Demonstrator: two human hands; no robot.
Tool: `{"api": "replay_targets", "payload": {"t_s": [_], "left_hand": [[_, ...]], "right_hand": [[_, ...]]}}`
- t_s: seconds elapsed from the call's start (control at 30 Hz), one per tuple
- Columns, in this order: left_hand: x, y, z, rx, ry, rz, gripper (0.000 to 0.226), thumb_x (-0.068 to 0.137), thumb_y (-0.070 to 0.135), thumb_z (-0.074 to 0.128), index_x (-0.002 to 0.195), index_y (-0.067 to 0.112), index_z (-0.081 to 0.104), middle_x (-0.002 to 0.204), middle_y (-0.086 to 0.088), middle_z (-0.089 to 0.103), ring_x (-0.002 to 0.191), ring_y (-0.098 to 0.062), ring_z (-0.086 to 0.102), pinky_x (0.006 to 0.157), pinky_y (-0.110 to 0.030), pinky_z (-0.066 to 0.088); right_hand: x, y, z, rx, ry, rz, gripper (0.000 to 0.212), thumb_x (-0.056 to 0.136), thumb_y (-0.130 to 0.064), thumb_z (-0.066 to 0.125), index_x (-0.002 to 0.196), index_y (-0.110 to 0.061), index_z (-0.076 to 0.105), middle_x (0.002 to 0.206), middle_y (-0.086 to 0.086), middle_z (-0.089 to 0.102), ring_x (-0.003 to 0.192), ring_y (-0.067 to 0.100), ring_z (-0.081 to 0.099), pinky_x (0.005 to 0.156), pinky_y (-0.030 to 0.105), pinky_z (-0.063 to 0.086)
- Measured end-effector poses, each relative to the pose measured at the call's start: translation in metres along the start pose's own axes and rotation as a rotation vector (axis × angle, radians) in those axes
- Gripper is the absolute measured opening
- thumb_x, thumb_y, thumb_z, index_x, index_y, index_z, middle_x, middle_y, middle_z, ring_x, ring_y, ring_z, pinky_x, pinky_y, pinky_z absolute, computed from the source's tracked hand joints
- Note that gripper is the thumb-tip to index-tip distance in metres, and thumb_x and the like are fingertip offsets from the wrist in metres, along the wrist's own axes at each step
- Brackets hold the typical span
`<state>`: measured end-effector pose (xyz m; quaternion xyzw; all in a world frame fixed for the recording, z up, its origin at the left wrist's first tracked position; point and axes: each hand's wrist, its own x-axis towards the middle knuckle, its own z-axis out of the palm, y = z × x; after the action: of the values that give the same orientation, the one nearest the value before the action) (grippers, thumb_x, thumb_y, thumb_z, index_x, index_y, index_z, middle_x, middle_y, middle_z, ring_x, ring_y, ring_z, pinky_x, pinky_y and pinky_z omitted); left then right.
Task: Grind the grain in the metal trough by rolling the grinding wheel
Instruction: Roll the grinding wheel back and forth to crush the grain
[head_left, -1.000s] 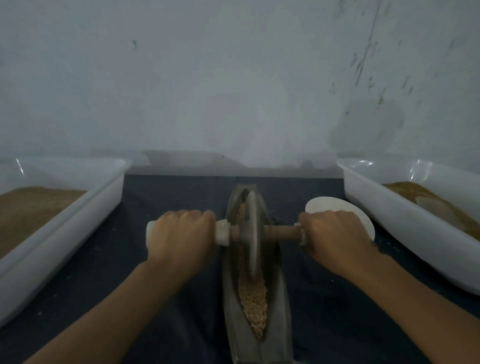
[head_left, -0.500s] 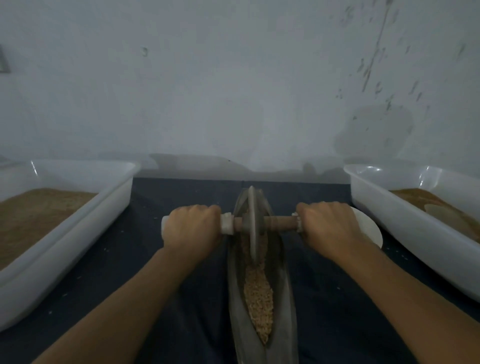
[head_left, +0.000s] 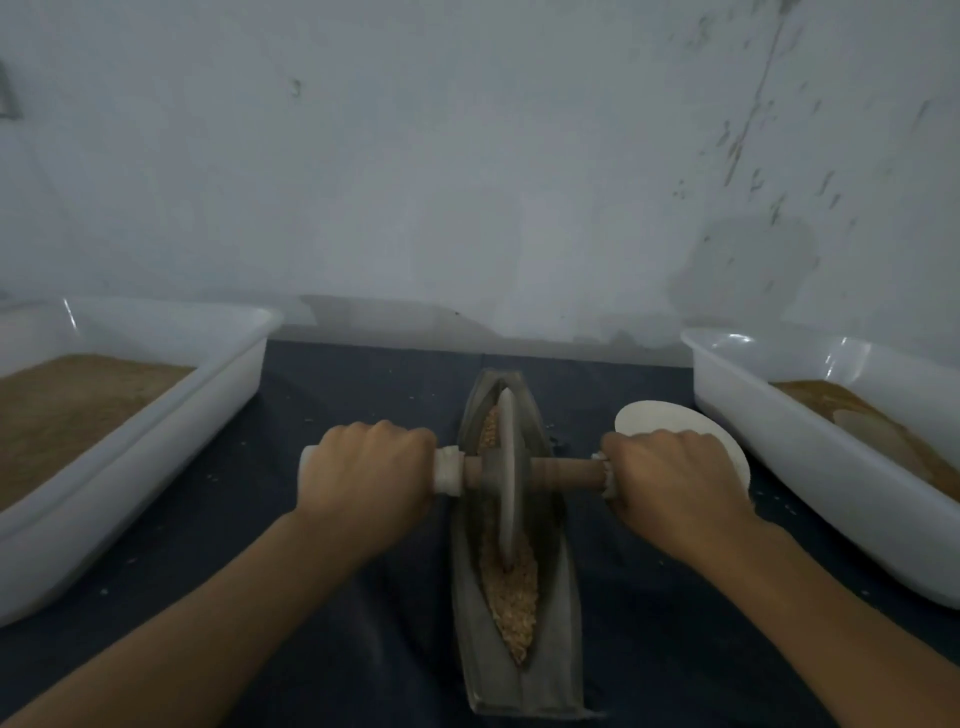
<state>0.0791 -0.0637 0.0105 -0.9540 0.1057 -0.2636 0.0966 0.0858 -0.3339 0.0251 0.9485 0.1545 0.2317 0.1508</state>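
A long, boat-shaped metal trough (head_left: 563, 623) lies lengthwise on the dark cloth in front of me. Tan grain (head_left: 511, 597) fills its groove, mostly at the near end. A thin grinding wheel (head_left: 508, 478) stands upright in the groove, near the middle of the trough. A wooden axle (head_left: 561, 472) runs through the wheel. My left hand (head_left: 371, 467) grips the white-wrapped left end of the axle. My right hand (head_left: 675, 480) grips the right end.
A white plastic tub (head_left: 156, 441) with brown meal stands at the left; a second white tub (head_left: 831, 467) with brown meal stands at the right. A white disc (head_left: 670, 421) lies behind my right hand. A pale wall closes the back.
The wheel rolled toward the far end of the trough half a second ago, and has now come back toward me to about the middle. Both hands kept their grip.
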Motion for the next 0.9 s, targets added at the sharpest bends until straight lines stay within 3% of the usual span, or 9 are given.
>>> {"api": "replay_targets", "payload": {"t_s": [0.1, 0.2, 0.37, 0.47, 0.53, 0.6, 0.67, 0.77, 0.9], "left_hand": [[0.028, -0.002, 0.009, -0.003, -0.003, -0.008, 0.023, 0.081, 0.037, 0.056, 0.068, 0.028, 0.039, 0.058, 0.010, 0.032, 0.050, -0.014, 0.033, 0.051, -0.028, 0.024], [0.047, -0.001, 0.011, -0.010, -0.034, -0.013, 0.017, 0.082, 0.035, 0.055, 0.073, 0.027, 0.044, 0.065, 0.007, 0.044, 0.056, -0.018, 0.039, 0.056, -0.030, 0.031], [0.017, 0.002, -0.006, -0.013, -0.003, 0.002, 0.024, 0.081, 0.039, 0.058, 0.072, 0.029, 0.038, 0.063, 0.009, 0.040, 0.055, -0.014, 0.038, 0.054, -0.029, 0.028], [-0.020, 0.003, -0.024, -0.018, 0.068, 0.079, 0.039, 0.060, 0.038, 0.076, 0.063, 0.030, 0.038, 0.053, 0.009, 0.043, 0.043, -0.011, 0.040, 0.046, -0.024, 0.025], [-0.036, 0.003, -0.030, -0.083, 0.087, 0.090, 0.048, 0.042, 0.030, 0.083, 0.057, 0.028, 0.038, 0.046, 0.009, 0.043, 0.035, -0.012, 0.037, 0.041, -0.020, 0.022], [-0.040, 0.004, -0.029, -0.101, 0.068, 0.065, 0.056, 0.037, 0.026, 0.085, 0.057, 0.028, 0.033, 0.045, 0.010, 0.041, 0.035, -0.011, 0.030, 0.044, -0.017, 0.014], [-0.031, 0.004, -0.022, -0.075, 0.054, 0.039, 0.055, 0.042, 0.025, 0.084, 0.058, 0.027, 0.031, 0.045, 0.009, 0.042, 0.036, -0.011, 0.028, 0.045, -0.019, 0.011], [-0.005, 0.003, -0.001, 0.001, 0.070, 0.002, 0.049, 0.060, 0.030, 0.078, 0.060, 0.028, 0.029, 0.050, 0.009, 0.040, 0.042, -0.010, 0.026, 0.044, -0.023, 0.011], [0.032, 0.002, 0.013, 0.010, 0.104, -0.044, 0.033, 0.071, 0.032, 0.069, 0.064, 0.026, 0.037, 0.057, 0.006, 0.054, 0.047, -0.013, 0.031, 0.046, -0.025, 0.014]], "right_hand": [[0.025, 0.003, 0.014, 0.004, 0.011, 0.043, 0.020, 0.088, -0.040, 0.050, 0.079, -0.028, 0.038, 0.073, -0.003, 0.059, 0.062, 0.022, 0.052, 0.052, 0.031, 0.029], [0.037, 0.004, 0.021, 0.006, 0.047, 0.076, 0.018, 0.091, -0.041, 0.047, 0.080, -0.027, 0.044, 0.075, 0.000, 0.061, 0.066, 0.024, 0.057, 0.052, 0.031, 0.028], [0.002, -0.002, 0.006, 0.037, 0.071, 0.024, 0.019, 0.085, -0.039, 0.060, 0.079, -0.027, 0.047, 0.067, -0.003, 0.060, 0.051, 0.018, 0.043, 0.047, 0.027, 0.022], [-0.031, -0.005, -0.013, 0.094, 0.176, -0.044, 0.029, 0.060, -0.032, 0.083, 0.065, -0.023, 0.056, 0.048, -0.002, 0.052, 0.036, 0.015, 0.044, 0.040, 0.021, 0.021], [-0.046, -0.006, -0.020, 0.108, 0.195, -0.066, 0.030, 0.057, -0.029, 0.082, 0.062, -0.022, 0.054, 0.046, -0.002, 0.051, 0.035, 0.017, 0.045, 0.039, 0.023, 0.028], [-0.045, -0.004, -0.022, 0.099, 0.172, -0.067, 0.031, 0.056, -0.028, 0.083, 0.060, -0.021, 0.053, 0.046, -0.003, 0.050, 0.034, 0.017, 0.044, 0.039, 0.020, 0.024], [-0.030, -0.004, -0.019, 0.050, 0.119, -0.066, 0.030, 0.058, -0.031, 0.083, 0.065, -0.022, 0.055, 0.050, -0.003, 0.053, 0.038, 0.016, 0.048, 0.040, 0.018, 0.015], [0.002, -0.003, 0.001, -0.014, 0.070, -0.047, 0.016, 0.082, -0.035, 0.062, 0.082, -0.024, 0.051, 0.070, -0.004, 0.060, 0.057, 0.017, 0.056, 0.045, 0.026, 0.027], [0.036, 0.003, 0.021, 0.022, 0.117, 0.025, 0.021, 0.085, -0.035, 0.060, 0.077, -0.025, 0.044, 0.070, 0.000, 0.063, 0.059, 0.025, 0.058, 0.048, 0.029, 0.025]]}}
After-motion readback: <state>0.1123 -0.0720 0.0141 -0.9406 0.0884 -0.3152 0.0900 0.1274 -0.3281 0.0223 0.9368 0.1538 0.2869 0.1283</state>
